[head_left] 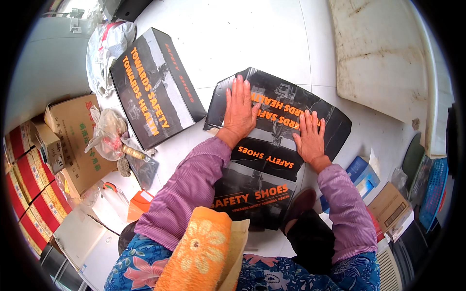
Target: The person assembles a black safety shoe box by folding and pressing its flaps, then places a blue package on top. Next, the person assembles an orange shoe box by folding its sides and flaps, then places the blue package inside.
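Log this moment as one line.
left hand: flat on unfolded black shoe box | right hand: flat on same | assembled black shoe box: beside, left | surface: white floor

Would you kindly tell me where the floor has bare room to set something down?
Bare floor lies beyond the flattened carton, between the assembled black box and the worn board. The left side, around the brown cartons and bags, is crowded.

Ribbed purple sleeves [189, 186] on both arms; blue floral garment [145, 266]; orange flowered cloth [199, 252]; dark trousers [313, 242].
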Demonstrator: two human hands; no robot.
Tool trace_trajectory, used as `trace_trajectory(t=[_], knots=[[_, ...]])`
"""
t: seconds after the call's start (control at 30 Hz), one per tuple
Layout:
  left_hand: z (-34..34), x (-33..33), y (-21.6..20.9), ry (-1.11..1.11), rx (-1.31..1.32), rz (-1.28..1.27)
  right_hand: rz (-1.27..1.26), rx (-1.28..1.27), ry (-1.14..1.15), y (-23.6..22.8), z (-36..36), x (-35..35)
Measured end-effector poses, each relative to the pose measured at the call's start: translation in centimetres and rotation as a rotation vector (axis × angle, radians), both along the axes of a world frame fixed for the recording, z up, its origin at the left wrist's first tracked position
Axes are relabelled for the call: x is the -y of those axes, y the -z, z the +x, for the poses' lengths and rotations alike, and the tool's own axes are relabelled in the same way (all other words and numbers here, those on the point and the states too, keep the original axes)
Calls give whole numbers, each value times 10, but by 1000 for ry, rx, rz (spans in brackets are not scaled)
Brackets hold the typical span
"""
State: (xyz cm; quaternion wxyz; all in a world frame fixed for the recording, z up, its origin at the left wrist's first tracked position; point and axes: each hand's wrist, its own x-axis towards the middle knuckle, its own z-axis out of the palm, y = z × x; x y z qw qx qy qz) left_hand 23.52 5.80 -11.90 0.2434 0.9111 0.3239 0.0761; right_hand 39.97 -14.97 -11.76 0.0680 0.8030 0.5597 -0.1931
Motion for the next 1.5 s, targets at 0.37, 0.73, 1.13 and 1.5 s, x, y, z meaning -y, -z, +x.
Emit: trace_trajectory(t=[0.37,0.73,1.13,1.5], knots=[[24,-52,24,182,-301,217,51,-14,61,7,14,-18],[31,-82,8,307,-369,26,145,96,42,20,18,-24],[-121,32,-115,869,-650,-152,249,-103,163,-24,13,-33],[-107,145,-240,1094,-429,-265,385,-433,-92,-335,-113,143]])
